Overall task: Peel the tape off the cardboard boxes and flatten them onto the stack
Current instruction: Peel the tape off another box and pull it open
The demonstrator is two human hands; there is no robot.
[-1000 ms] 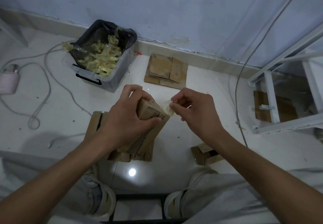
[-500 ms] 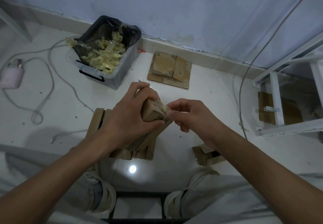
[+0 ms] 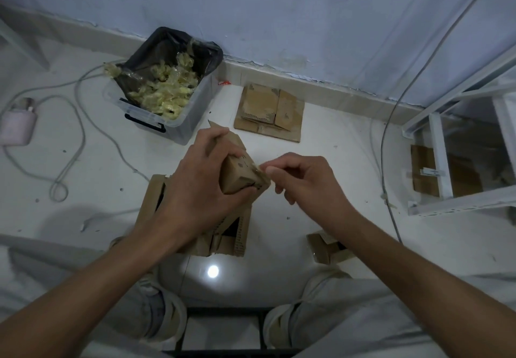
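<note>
The left hand (image 3: 195,190) clamps the cardboard box (image 3: 237,174) above the floor's middle, while the right hand's (image 3: 303,181) fingers (image 3: 269,170) pinch its tape (image 3: 256,166); a sharp tug could snap the strip, leaving residue

Both hands meet at the centre of the frame, forearms bare.

The left hand (image 3: 201,187) comes in from the lower left, fingers curled over the top and thumb pressed underneath in a closed grasp on the cardboard box (image 3: 240,174). The right hand (image 3: 304,181) comes in from the lower right, thumb and forefinger pinched together at the box's right edge, the other fingers curled loosely below.
</note>
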